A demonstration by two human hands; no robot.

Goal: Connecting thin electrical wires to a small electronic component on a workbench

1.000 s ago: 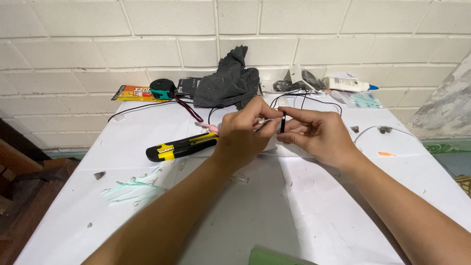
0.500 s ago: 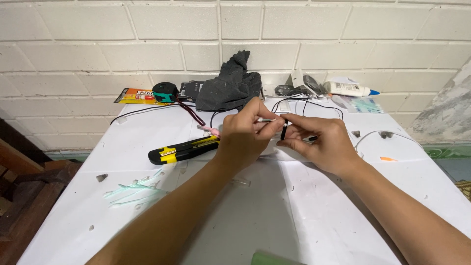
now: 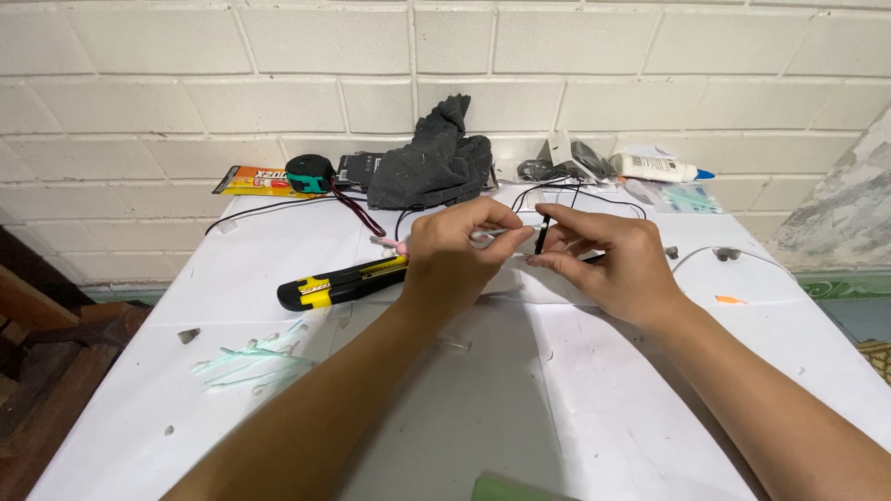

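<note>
My left hand (image 3: 459,255) pinches a thin pale piece (image 3: 506,233) between thumb and fingers, above the middle of the white table (image 3: 483,399). My right hand (image 3: 613,260) is close beside it, fingertips gripping a short black tube (image 3: 541,235) held upright, with a black wire (image 3: 594,197) running back from it. The two hands almost touch at their fingertips. A black and yellow utility knife (image 3: 339,283) lies just left of my left hand.
Along the brick wall lie a dark grey cloth (image 3: 436,167), a black and green tape measure (image 3: 309,173), an orange glue card (image 3: 255,179) and a white tube (image 3: 659,168). Pale green scraps (image 3: 251,357) lie left. A wooden piece (image 3: 42,343) stands beyond the table's left edge.
Both hands have stayed together over the table's middle, shifting only slightly. The black tube is still upright in my right fingertips.
</note>
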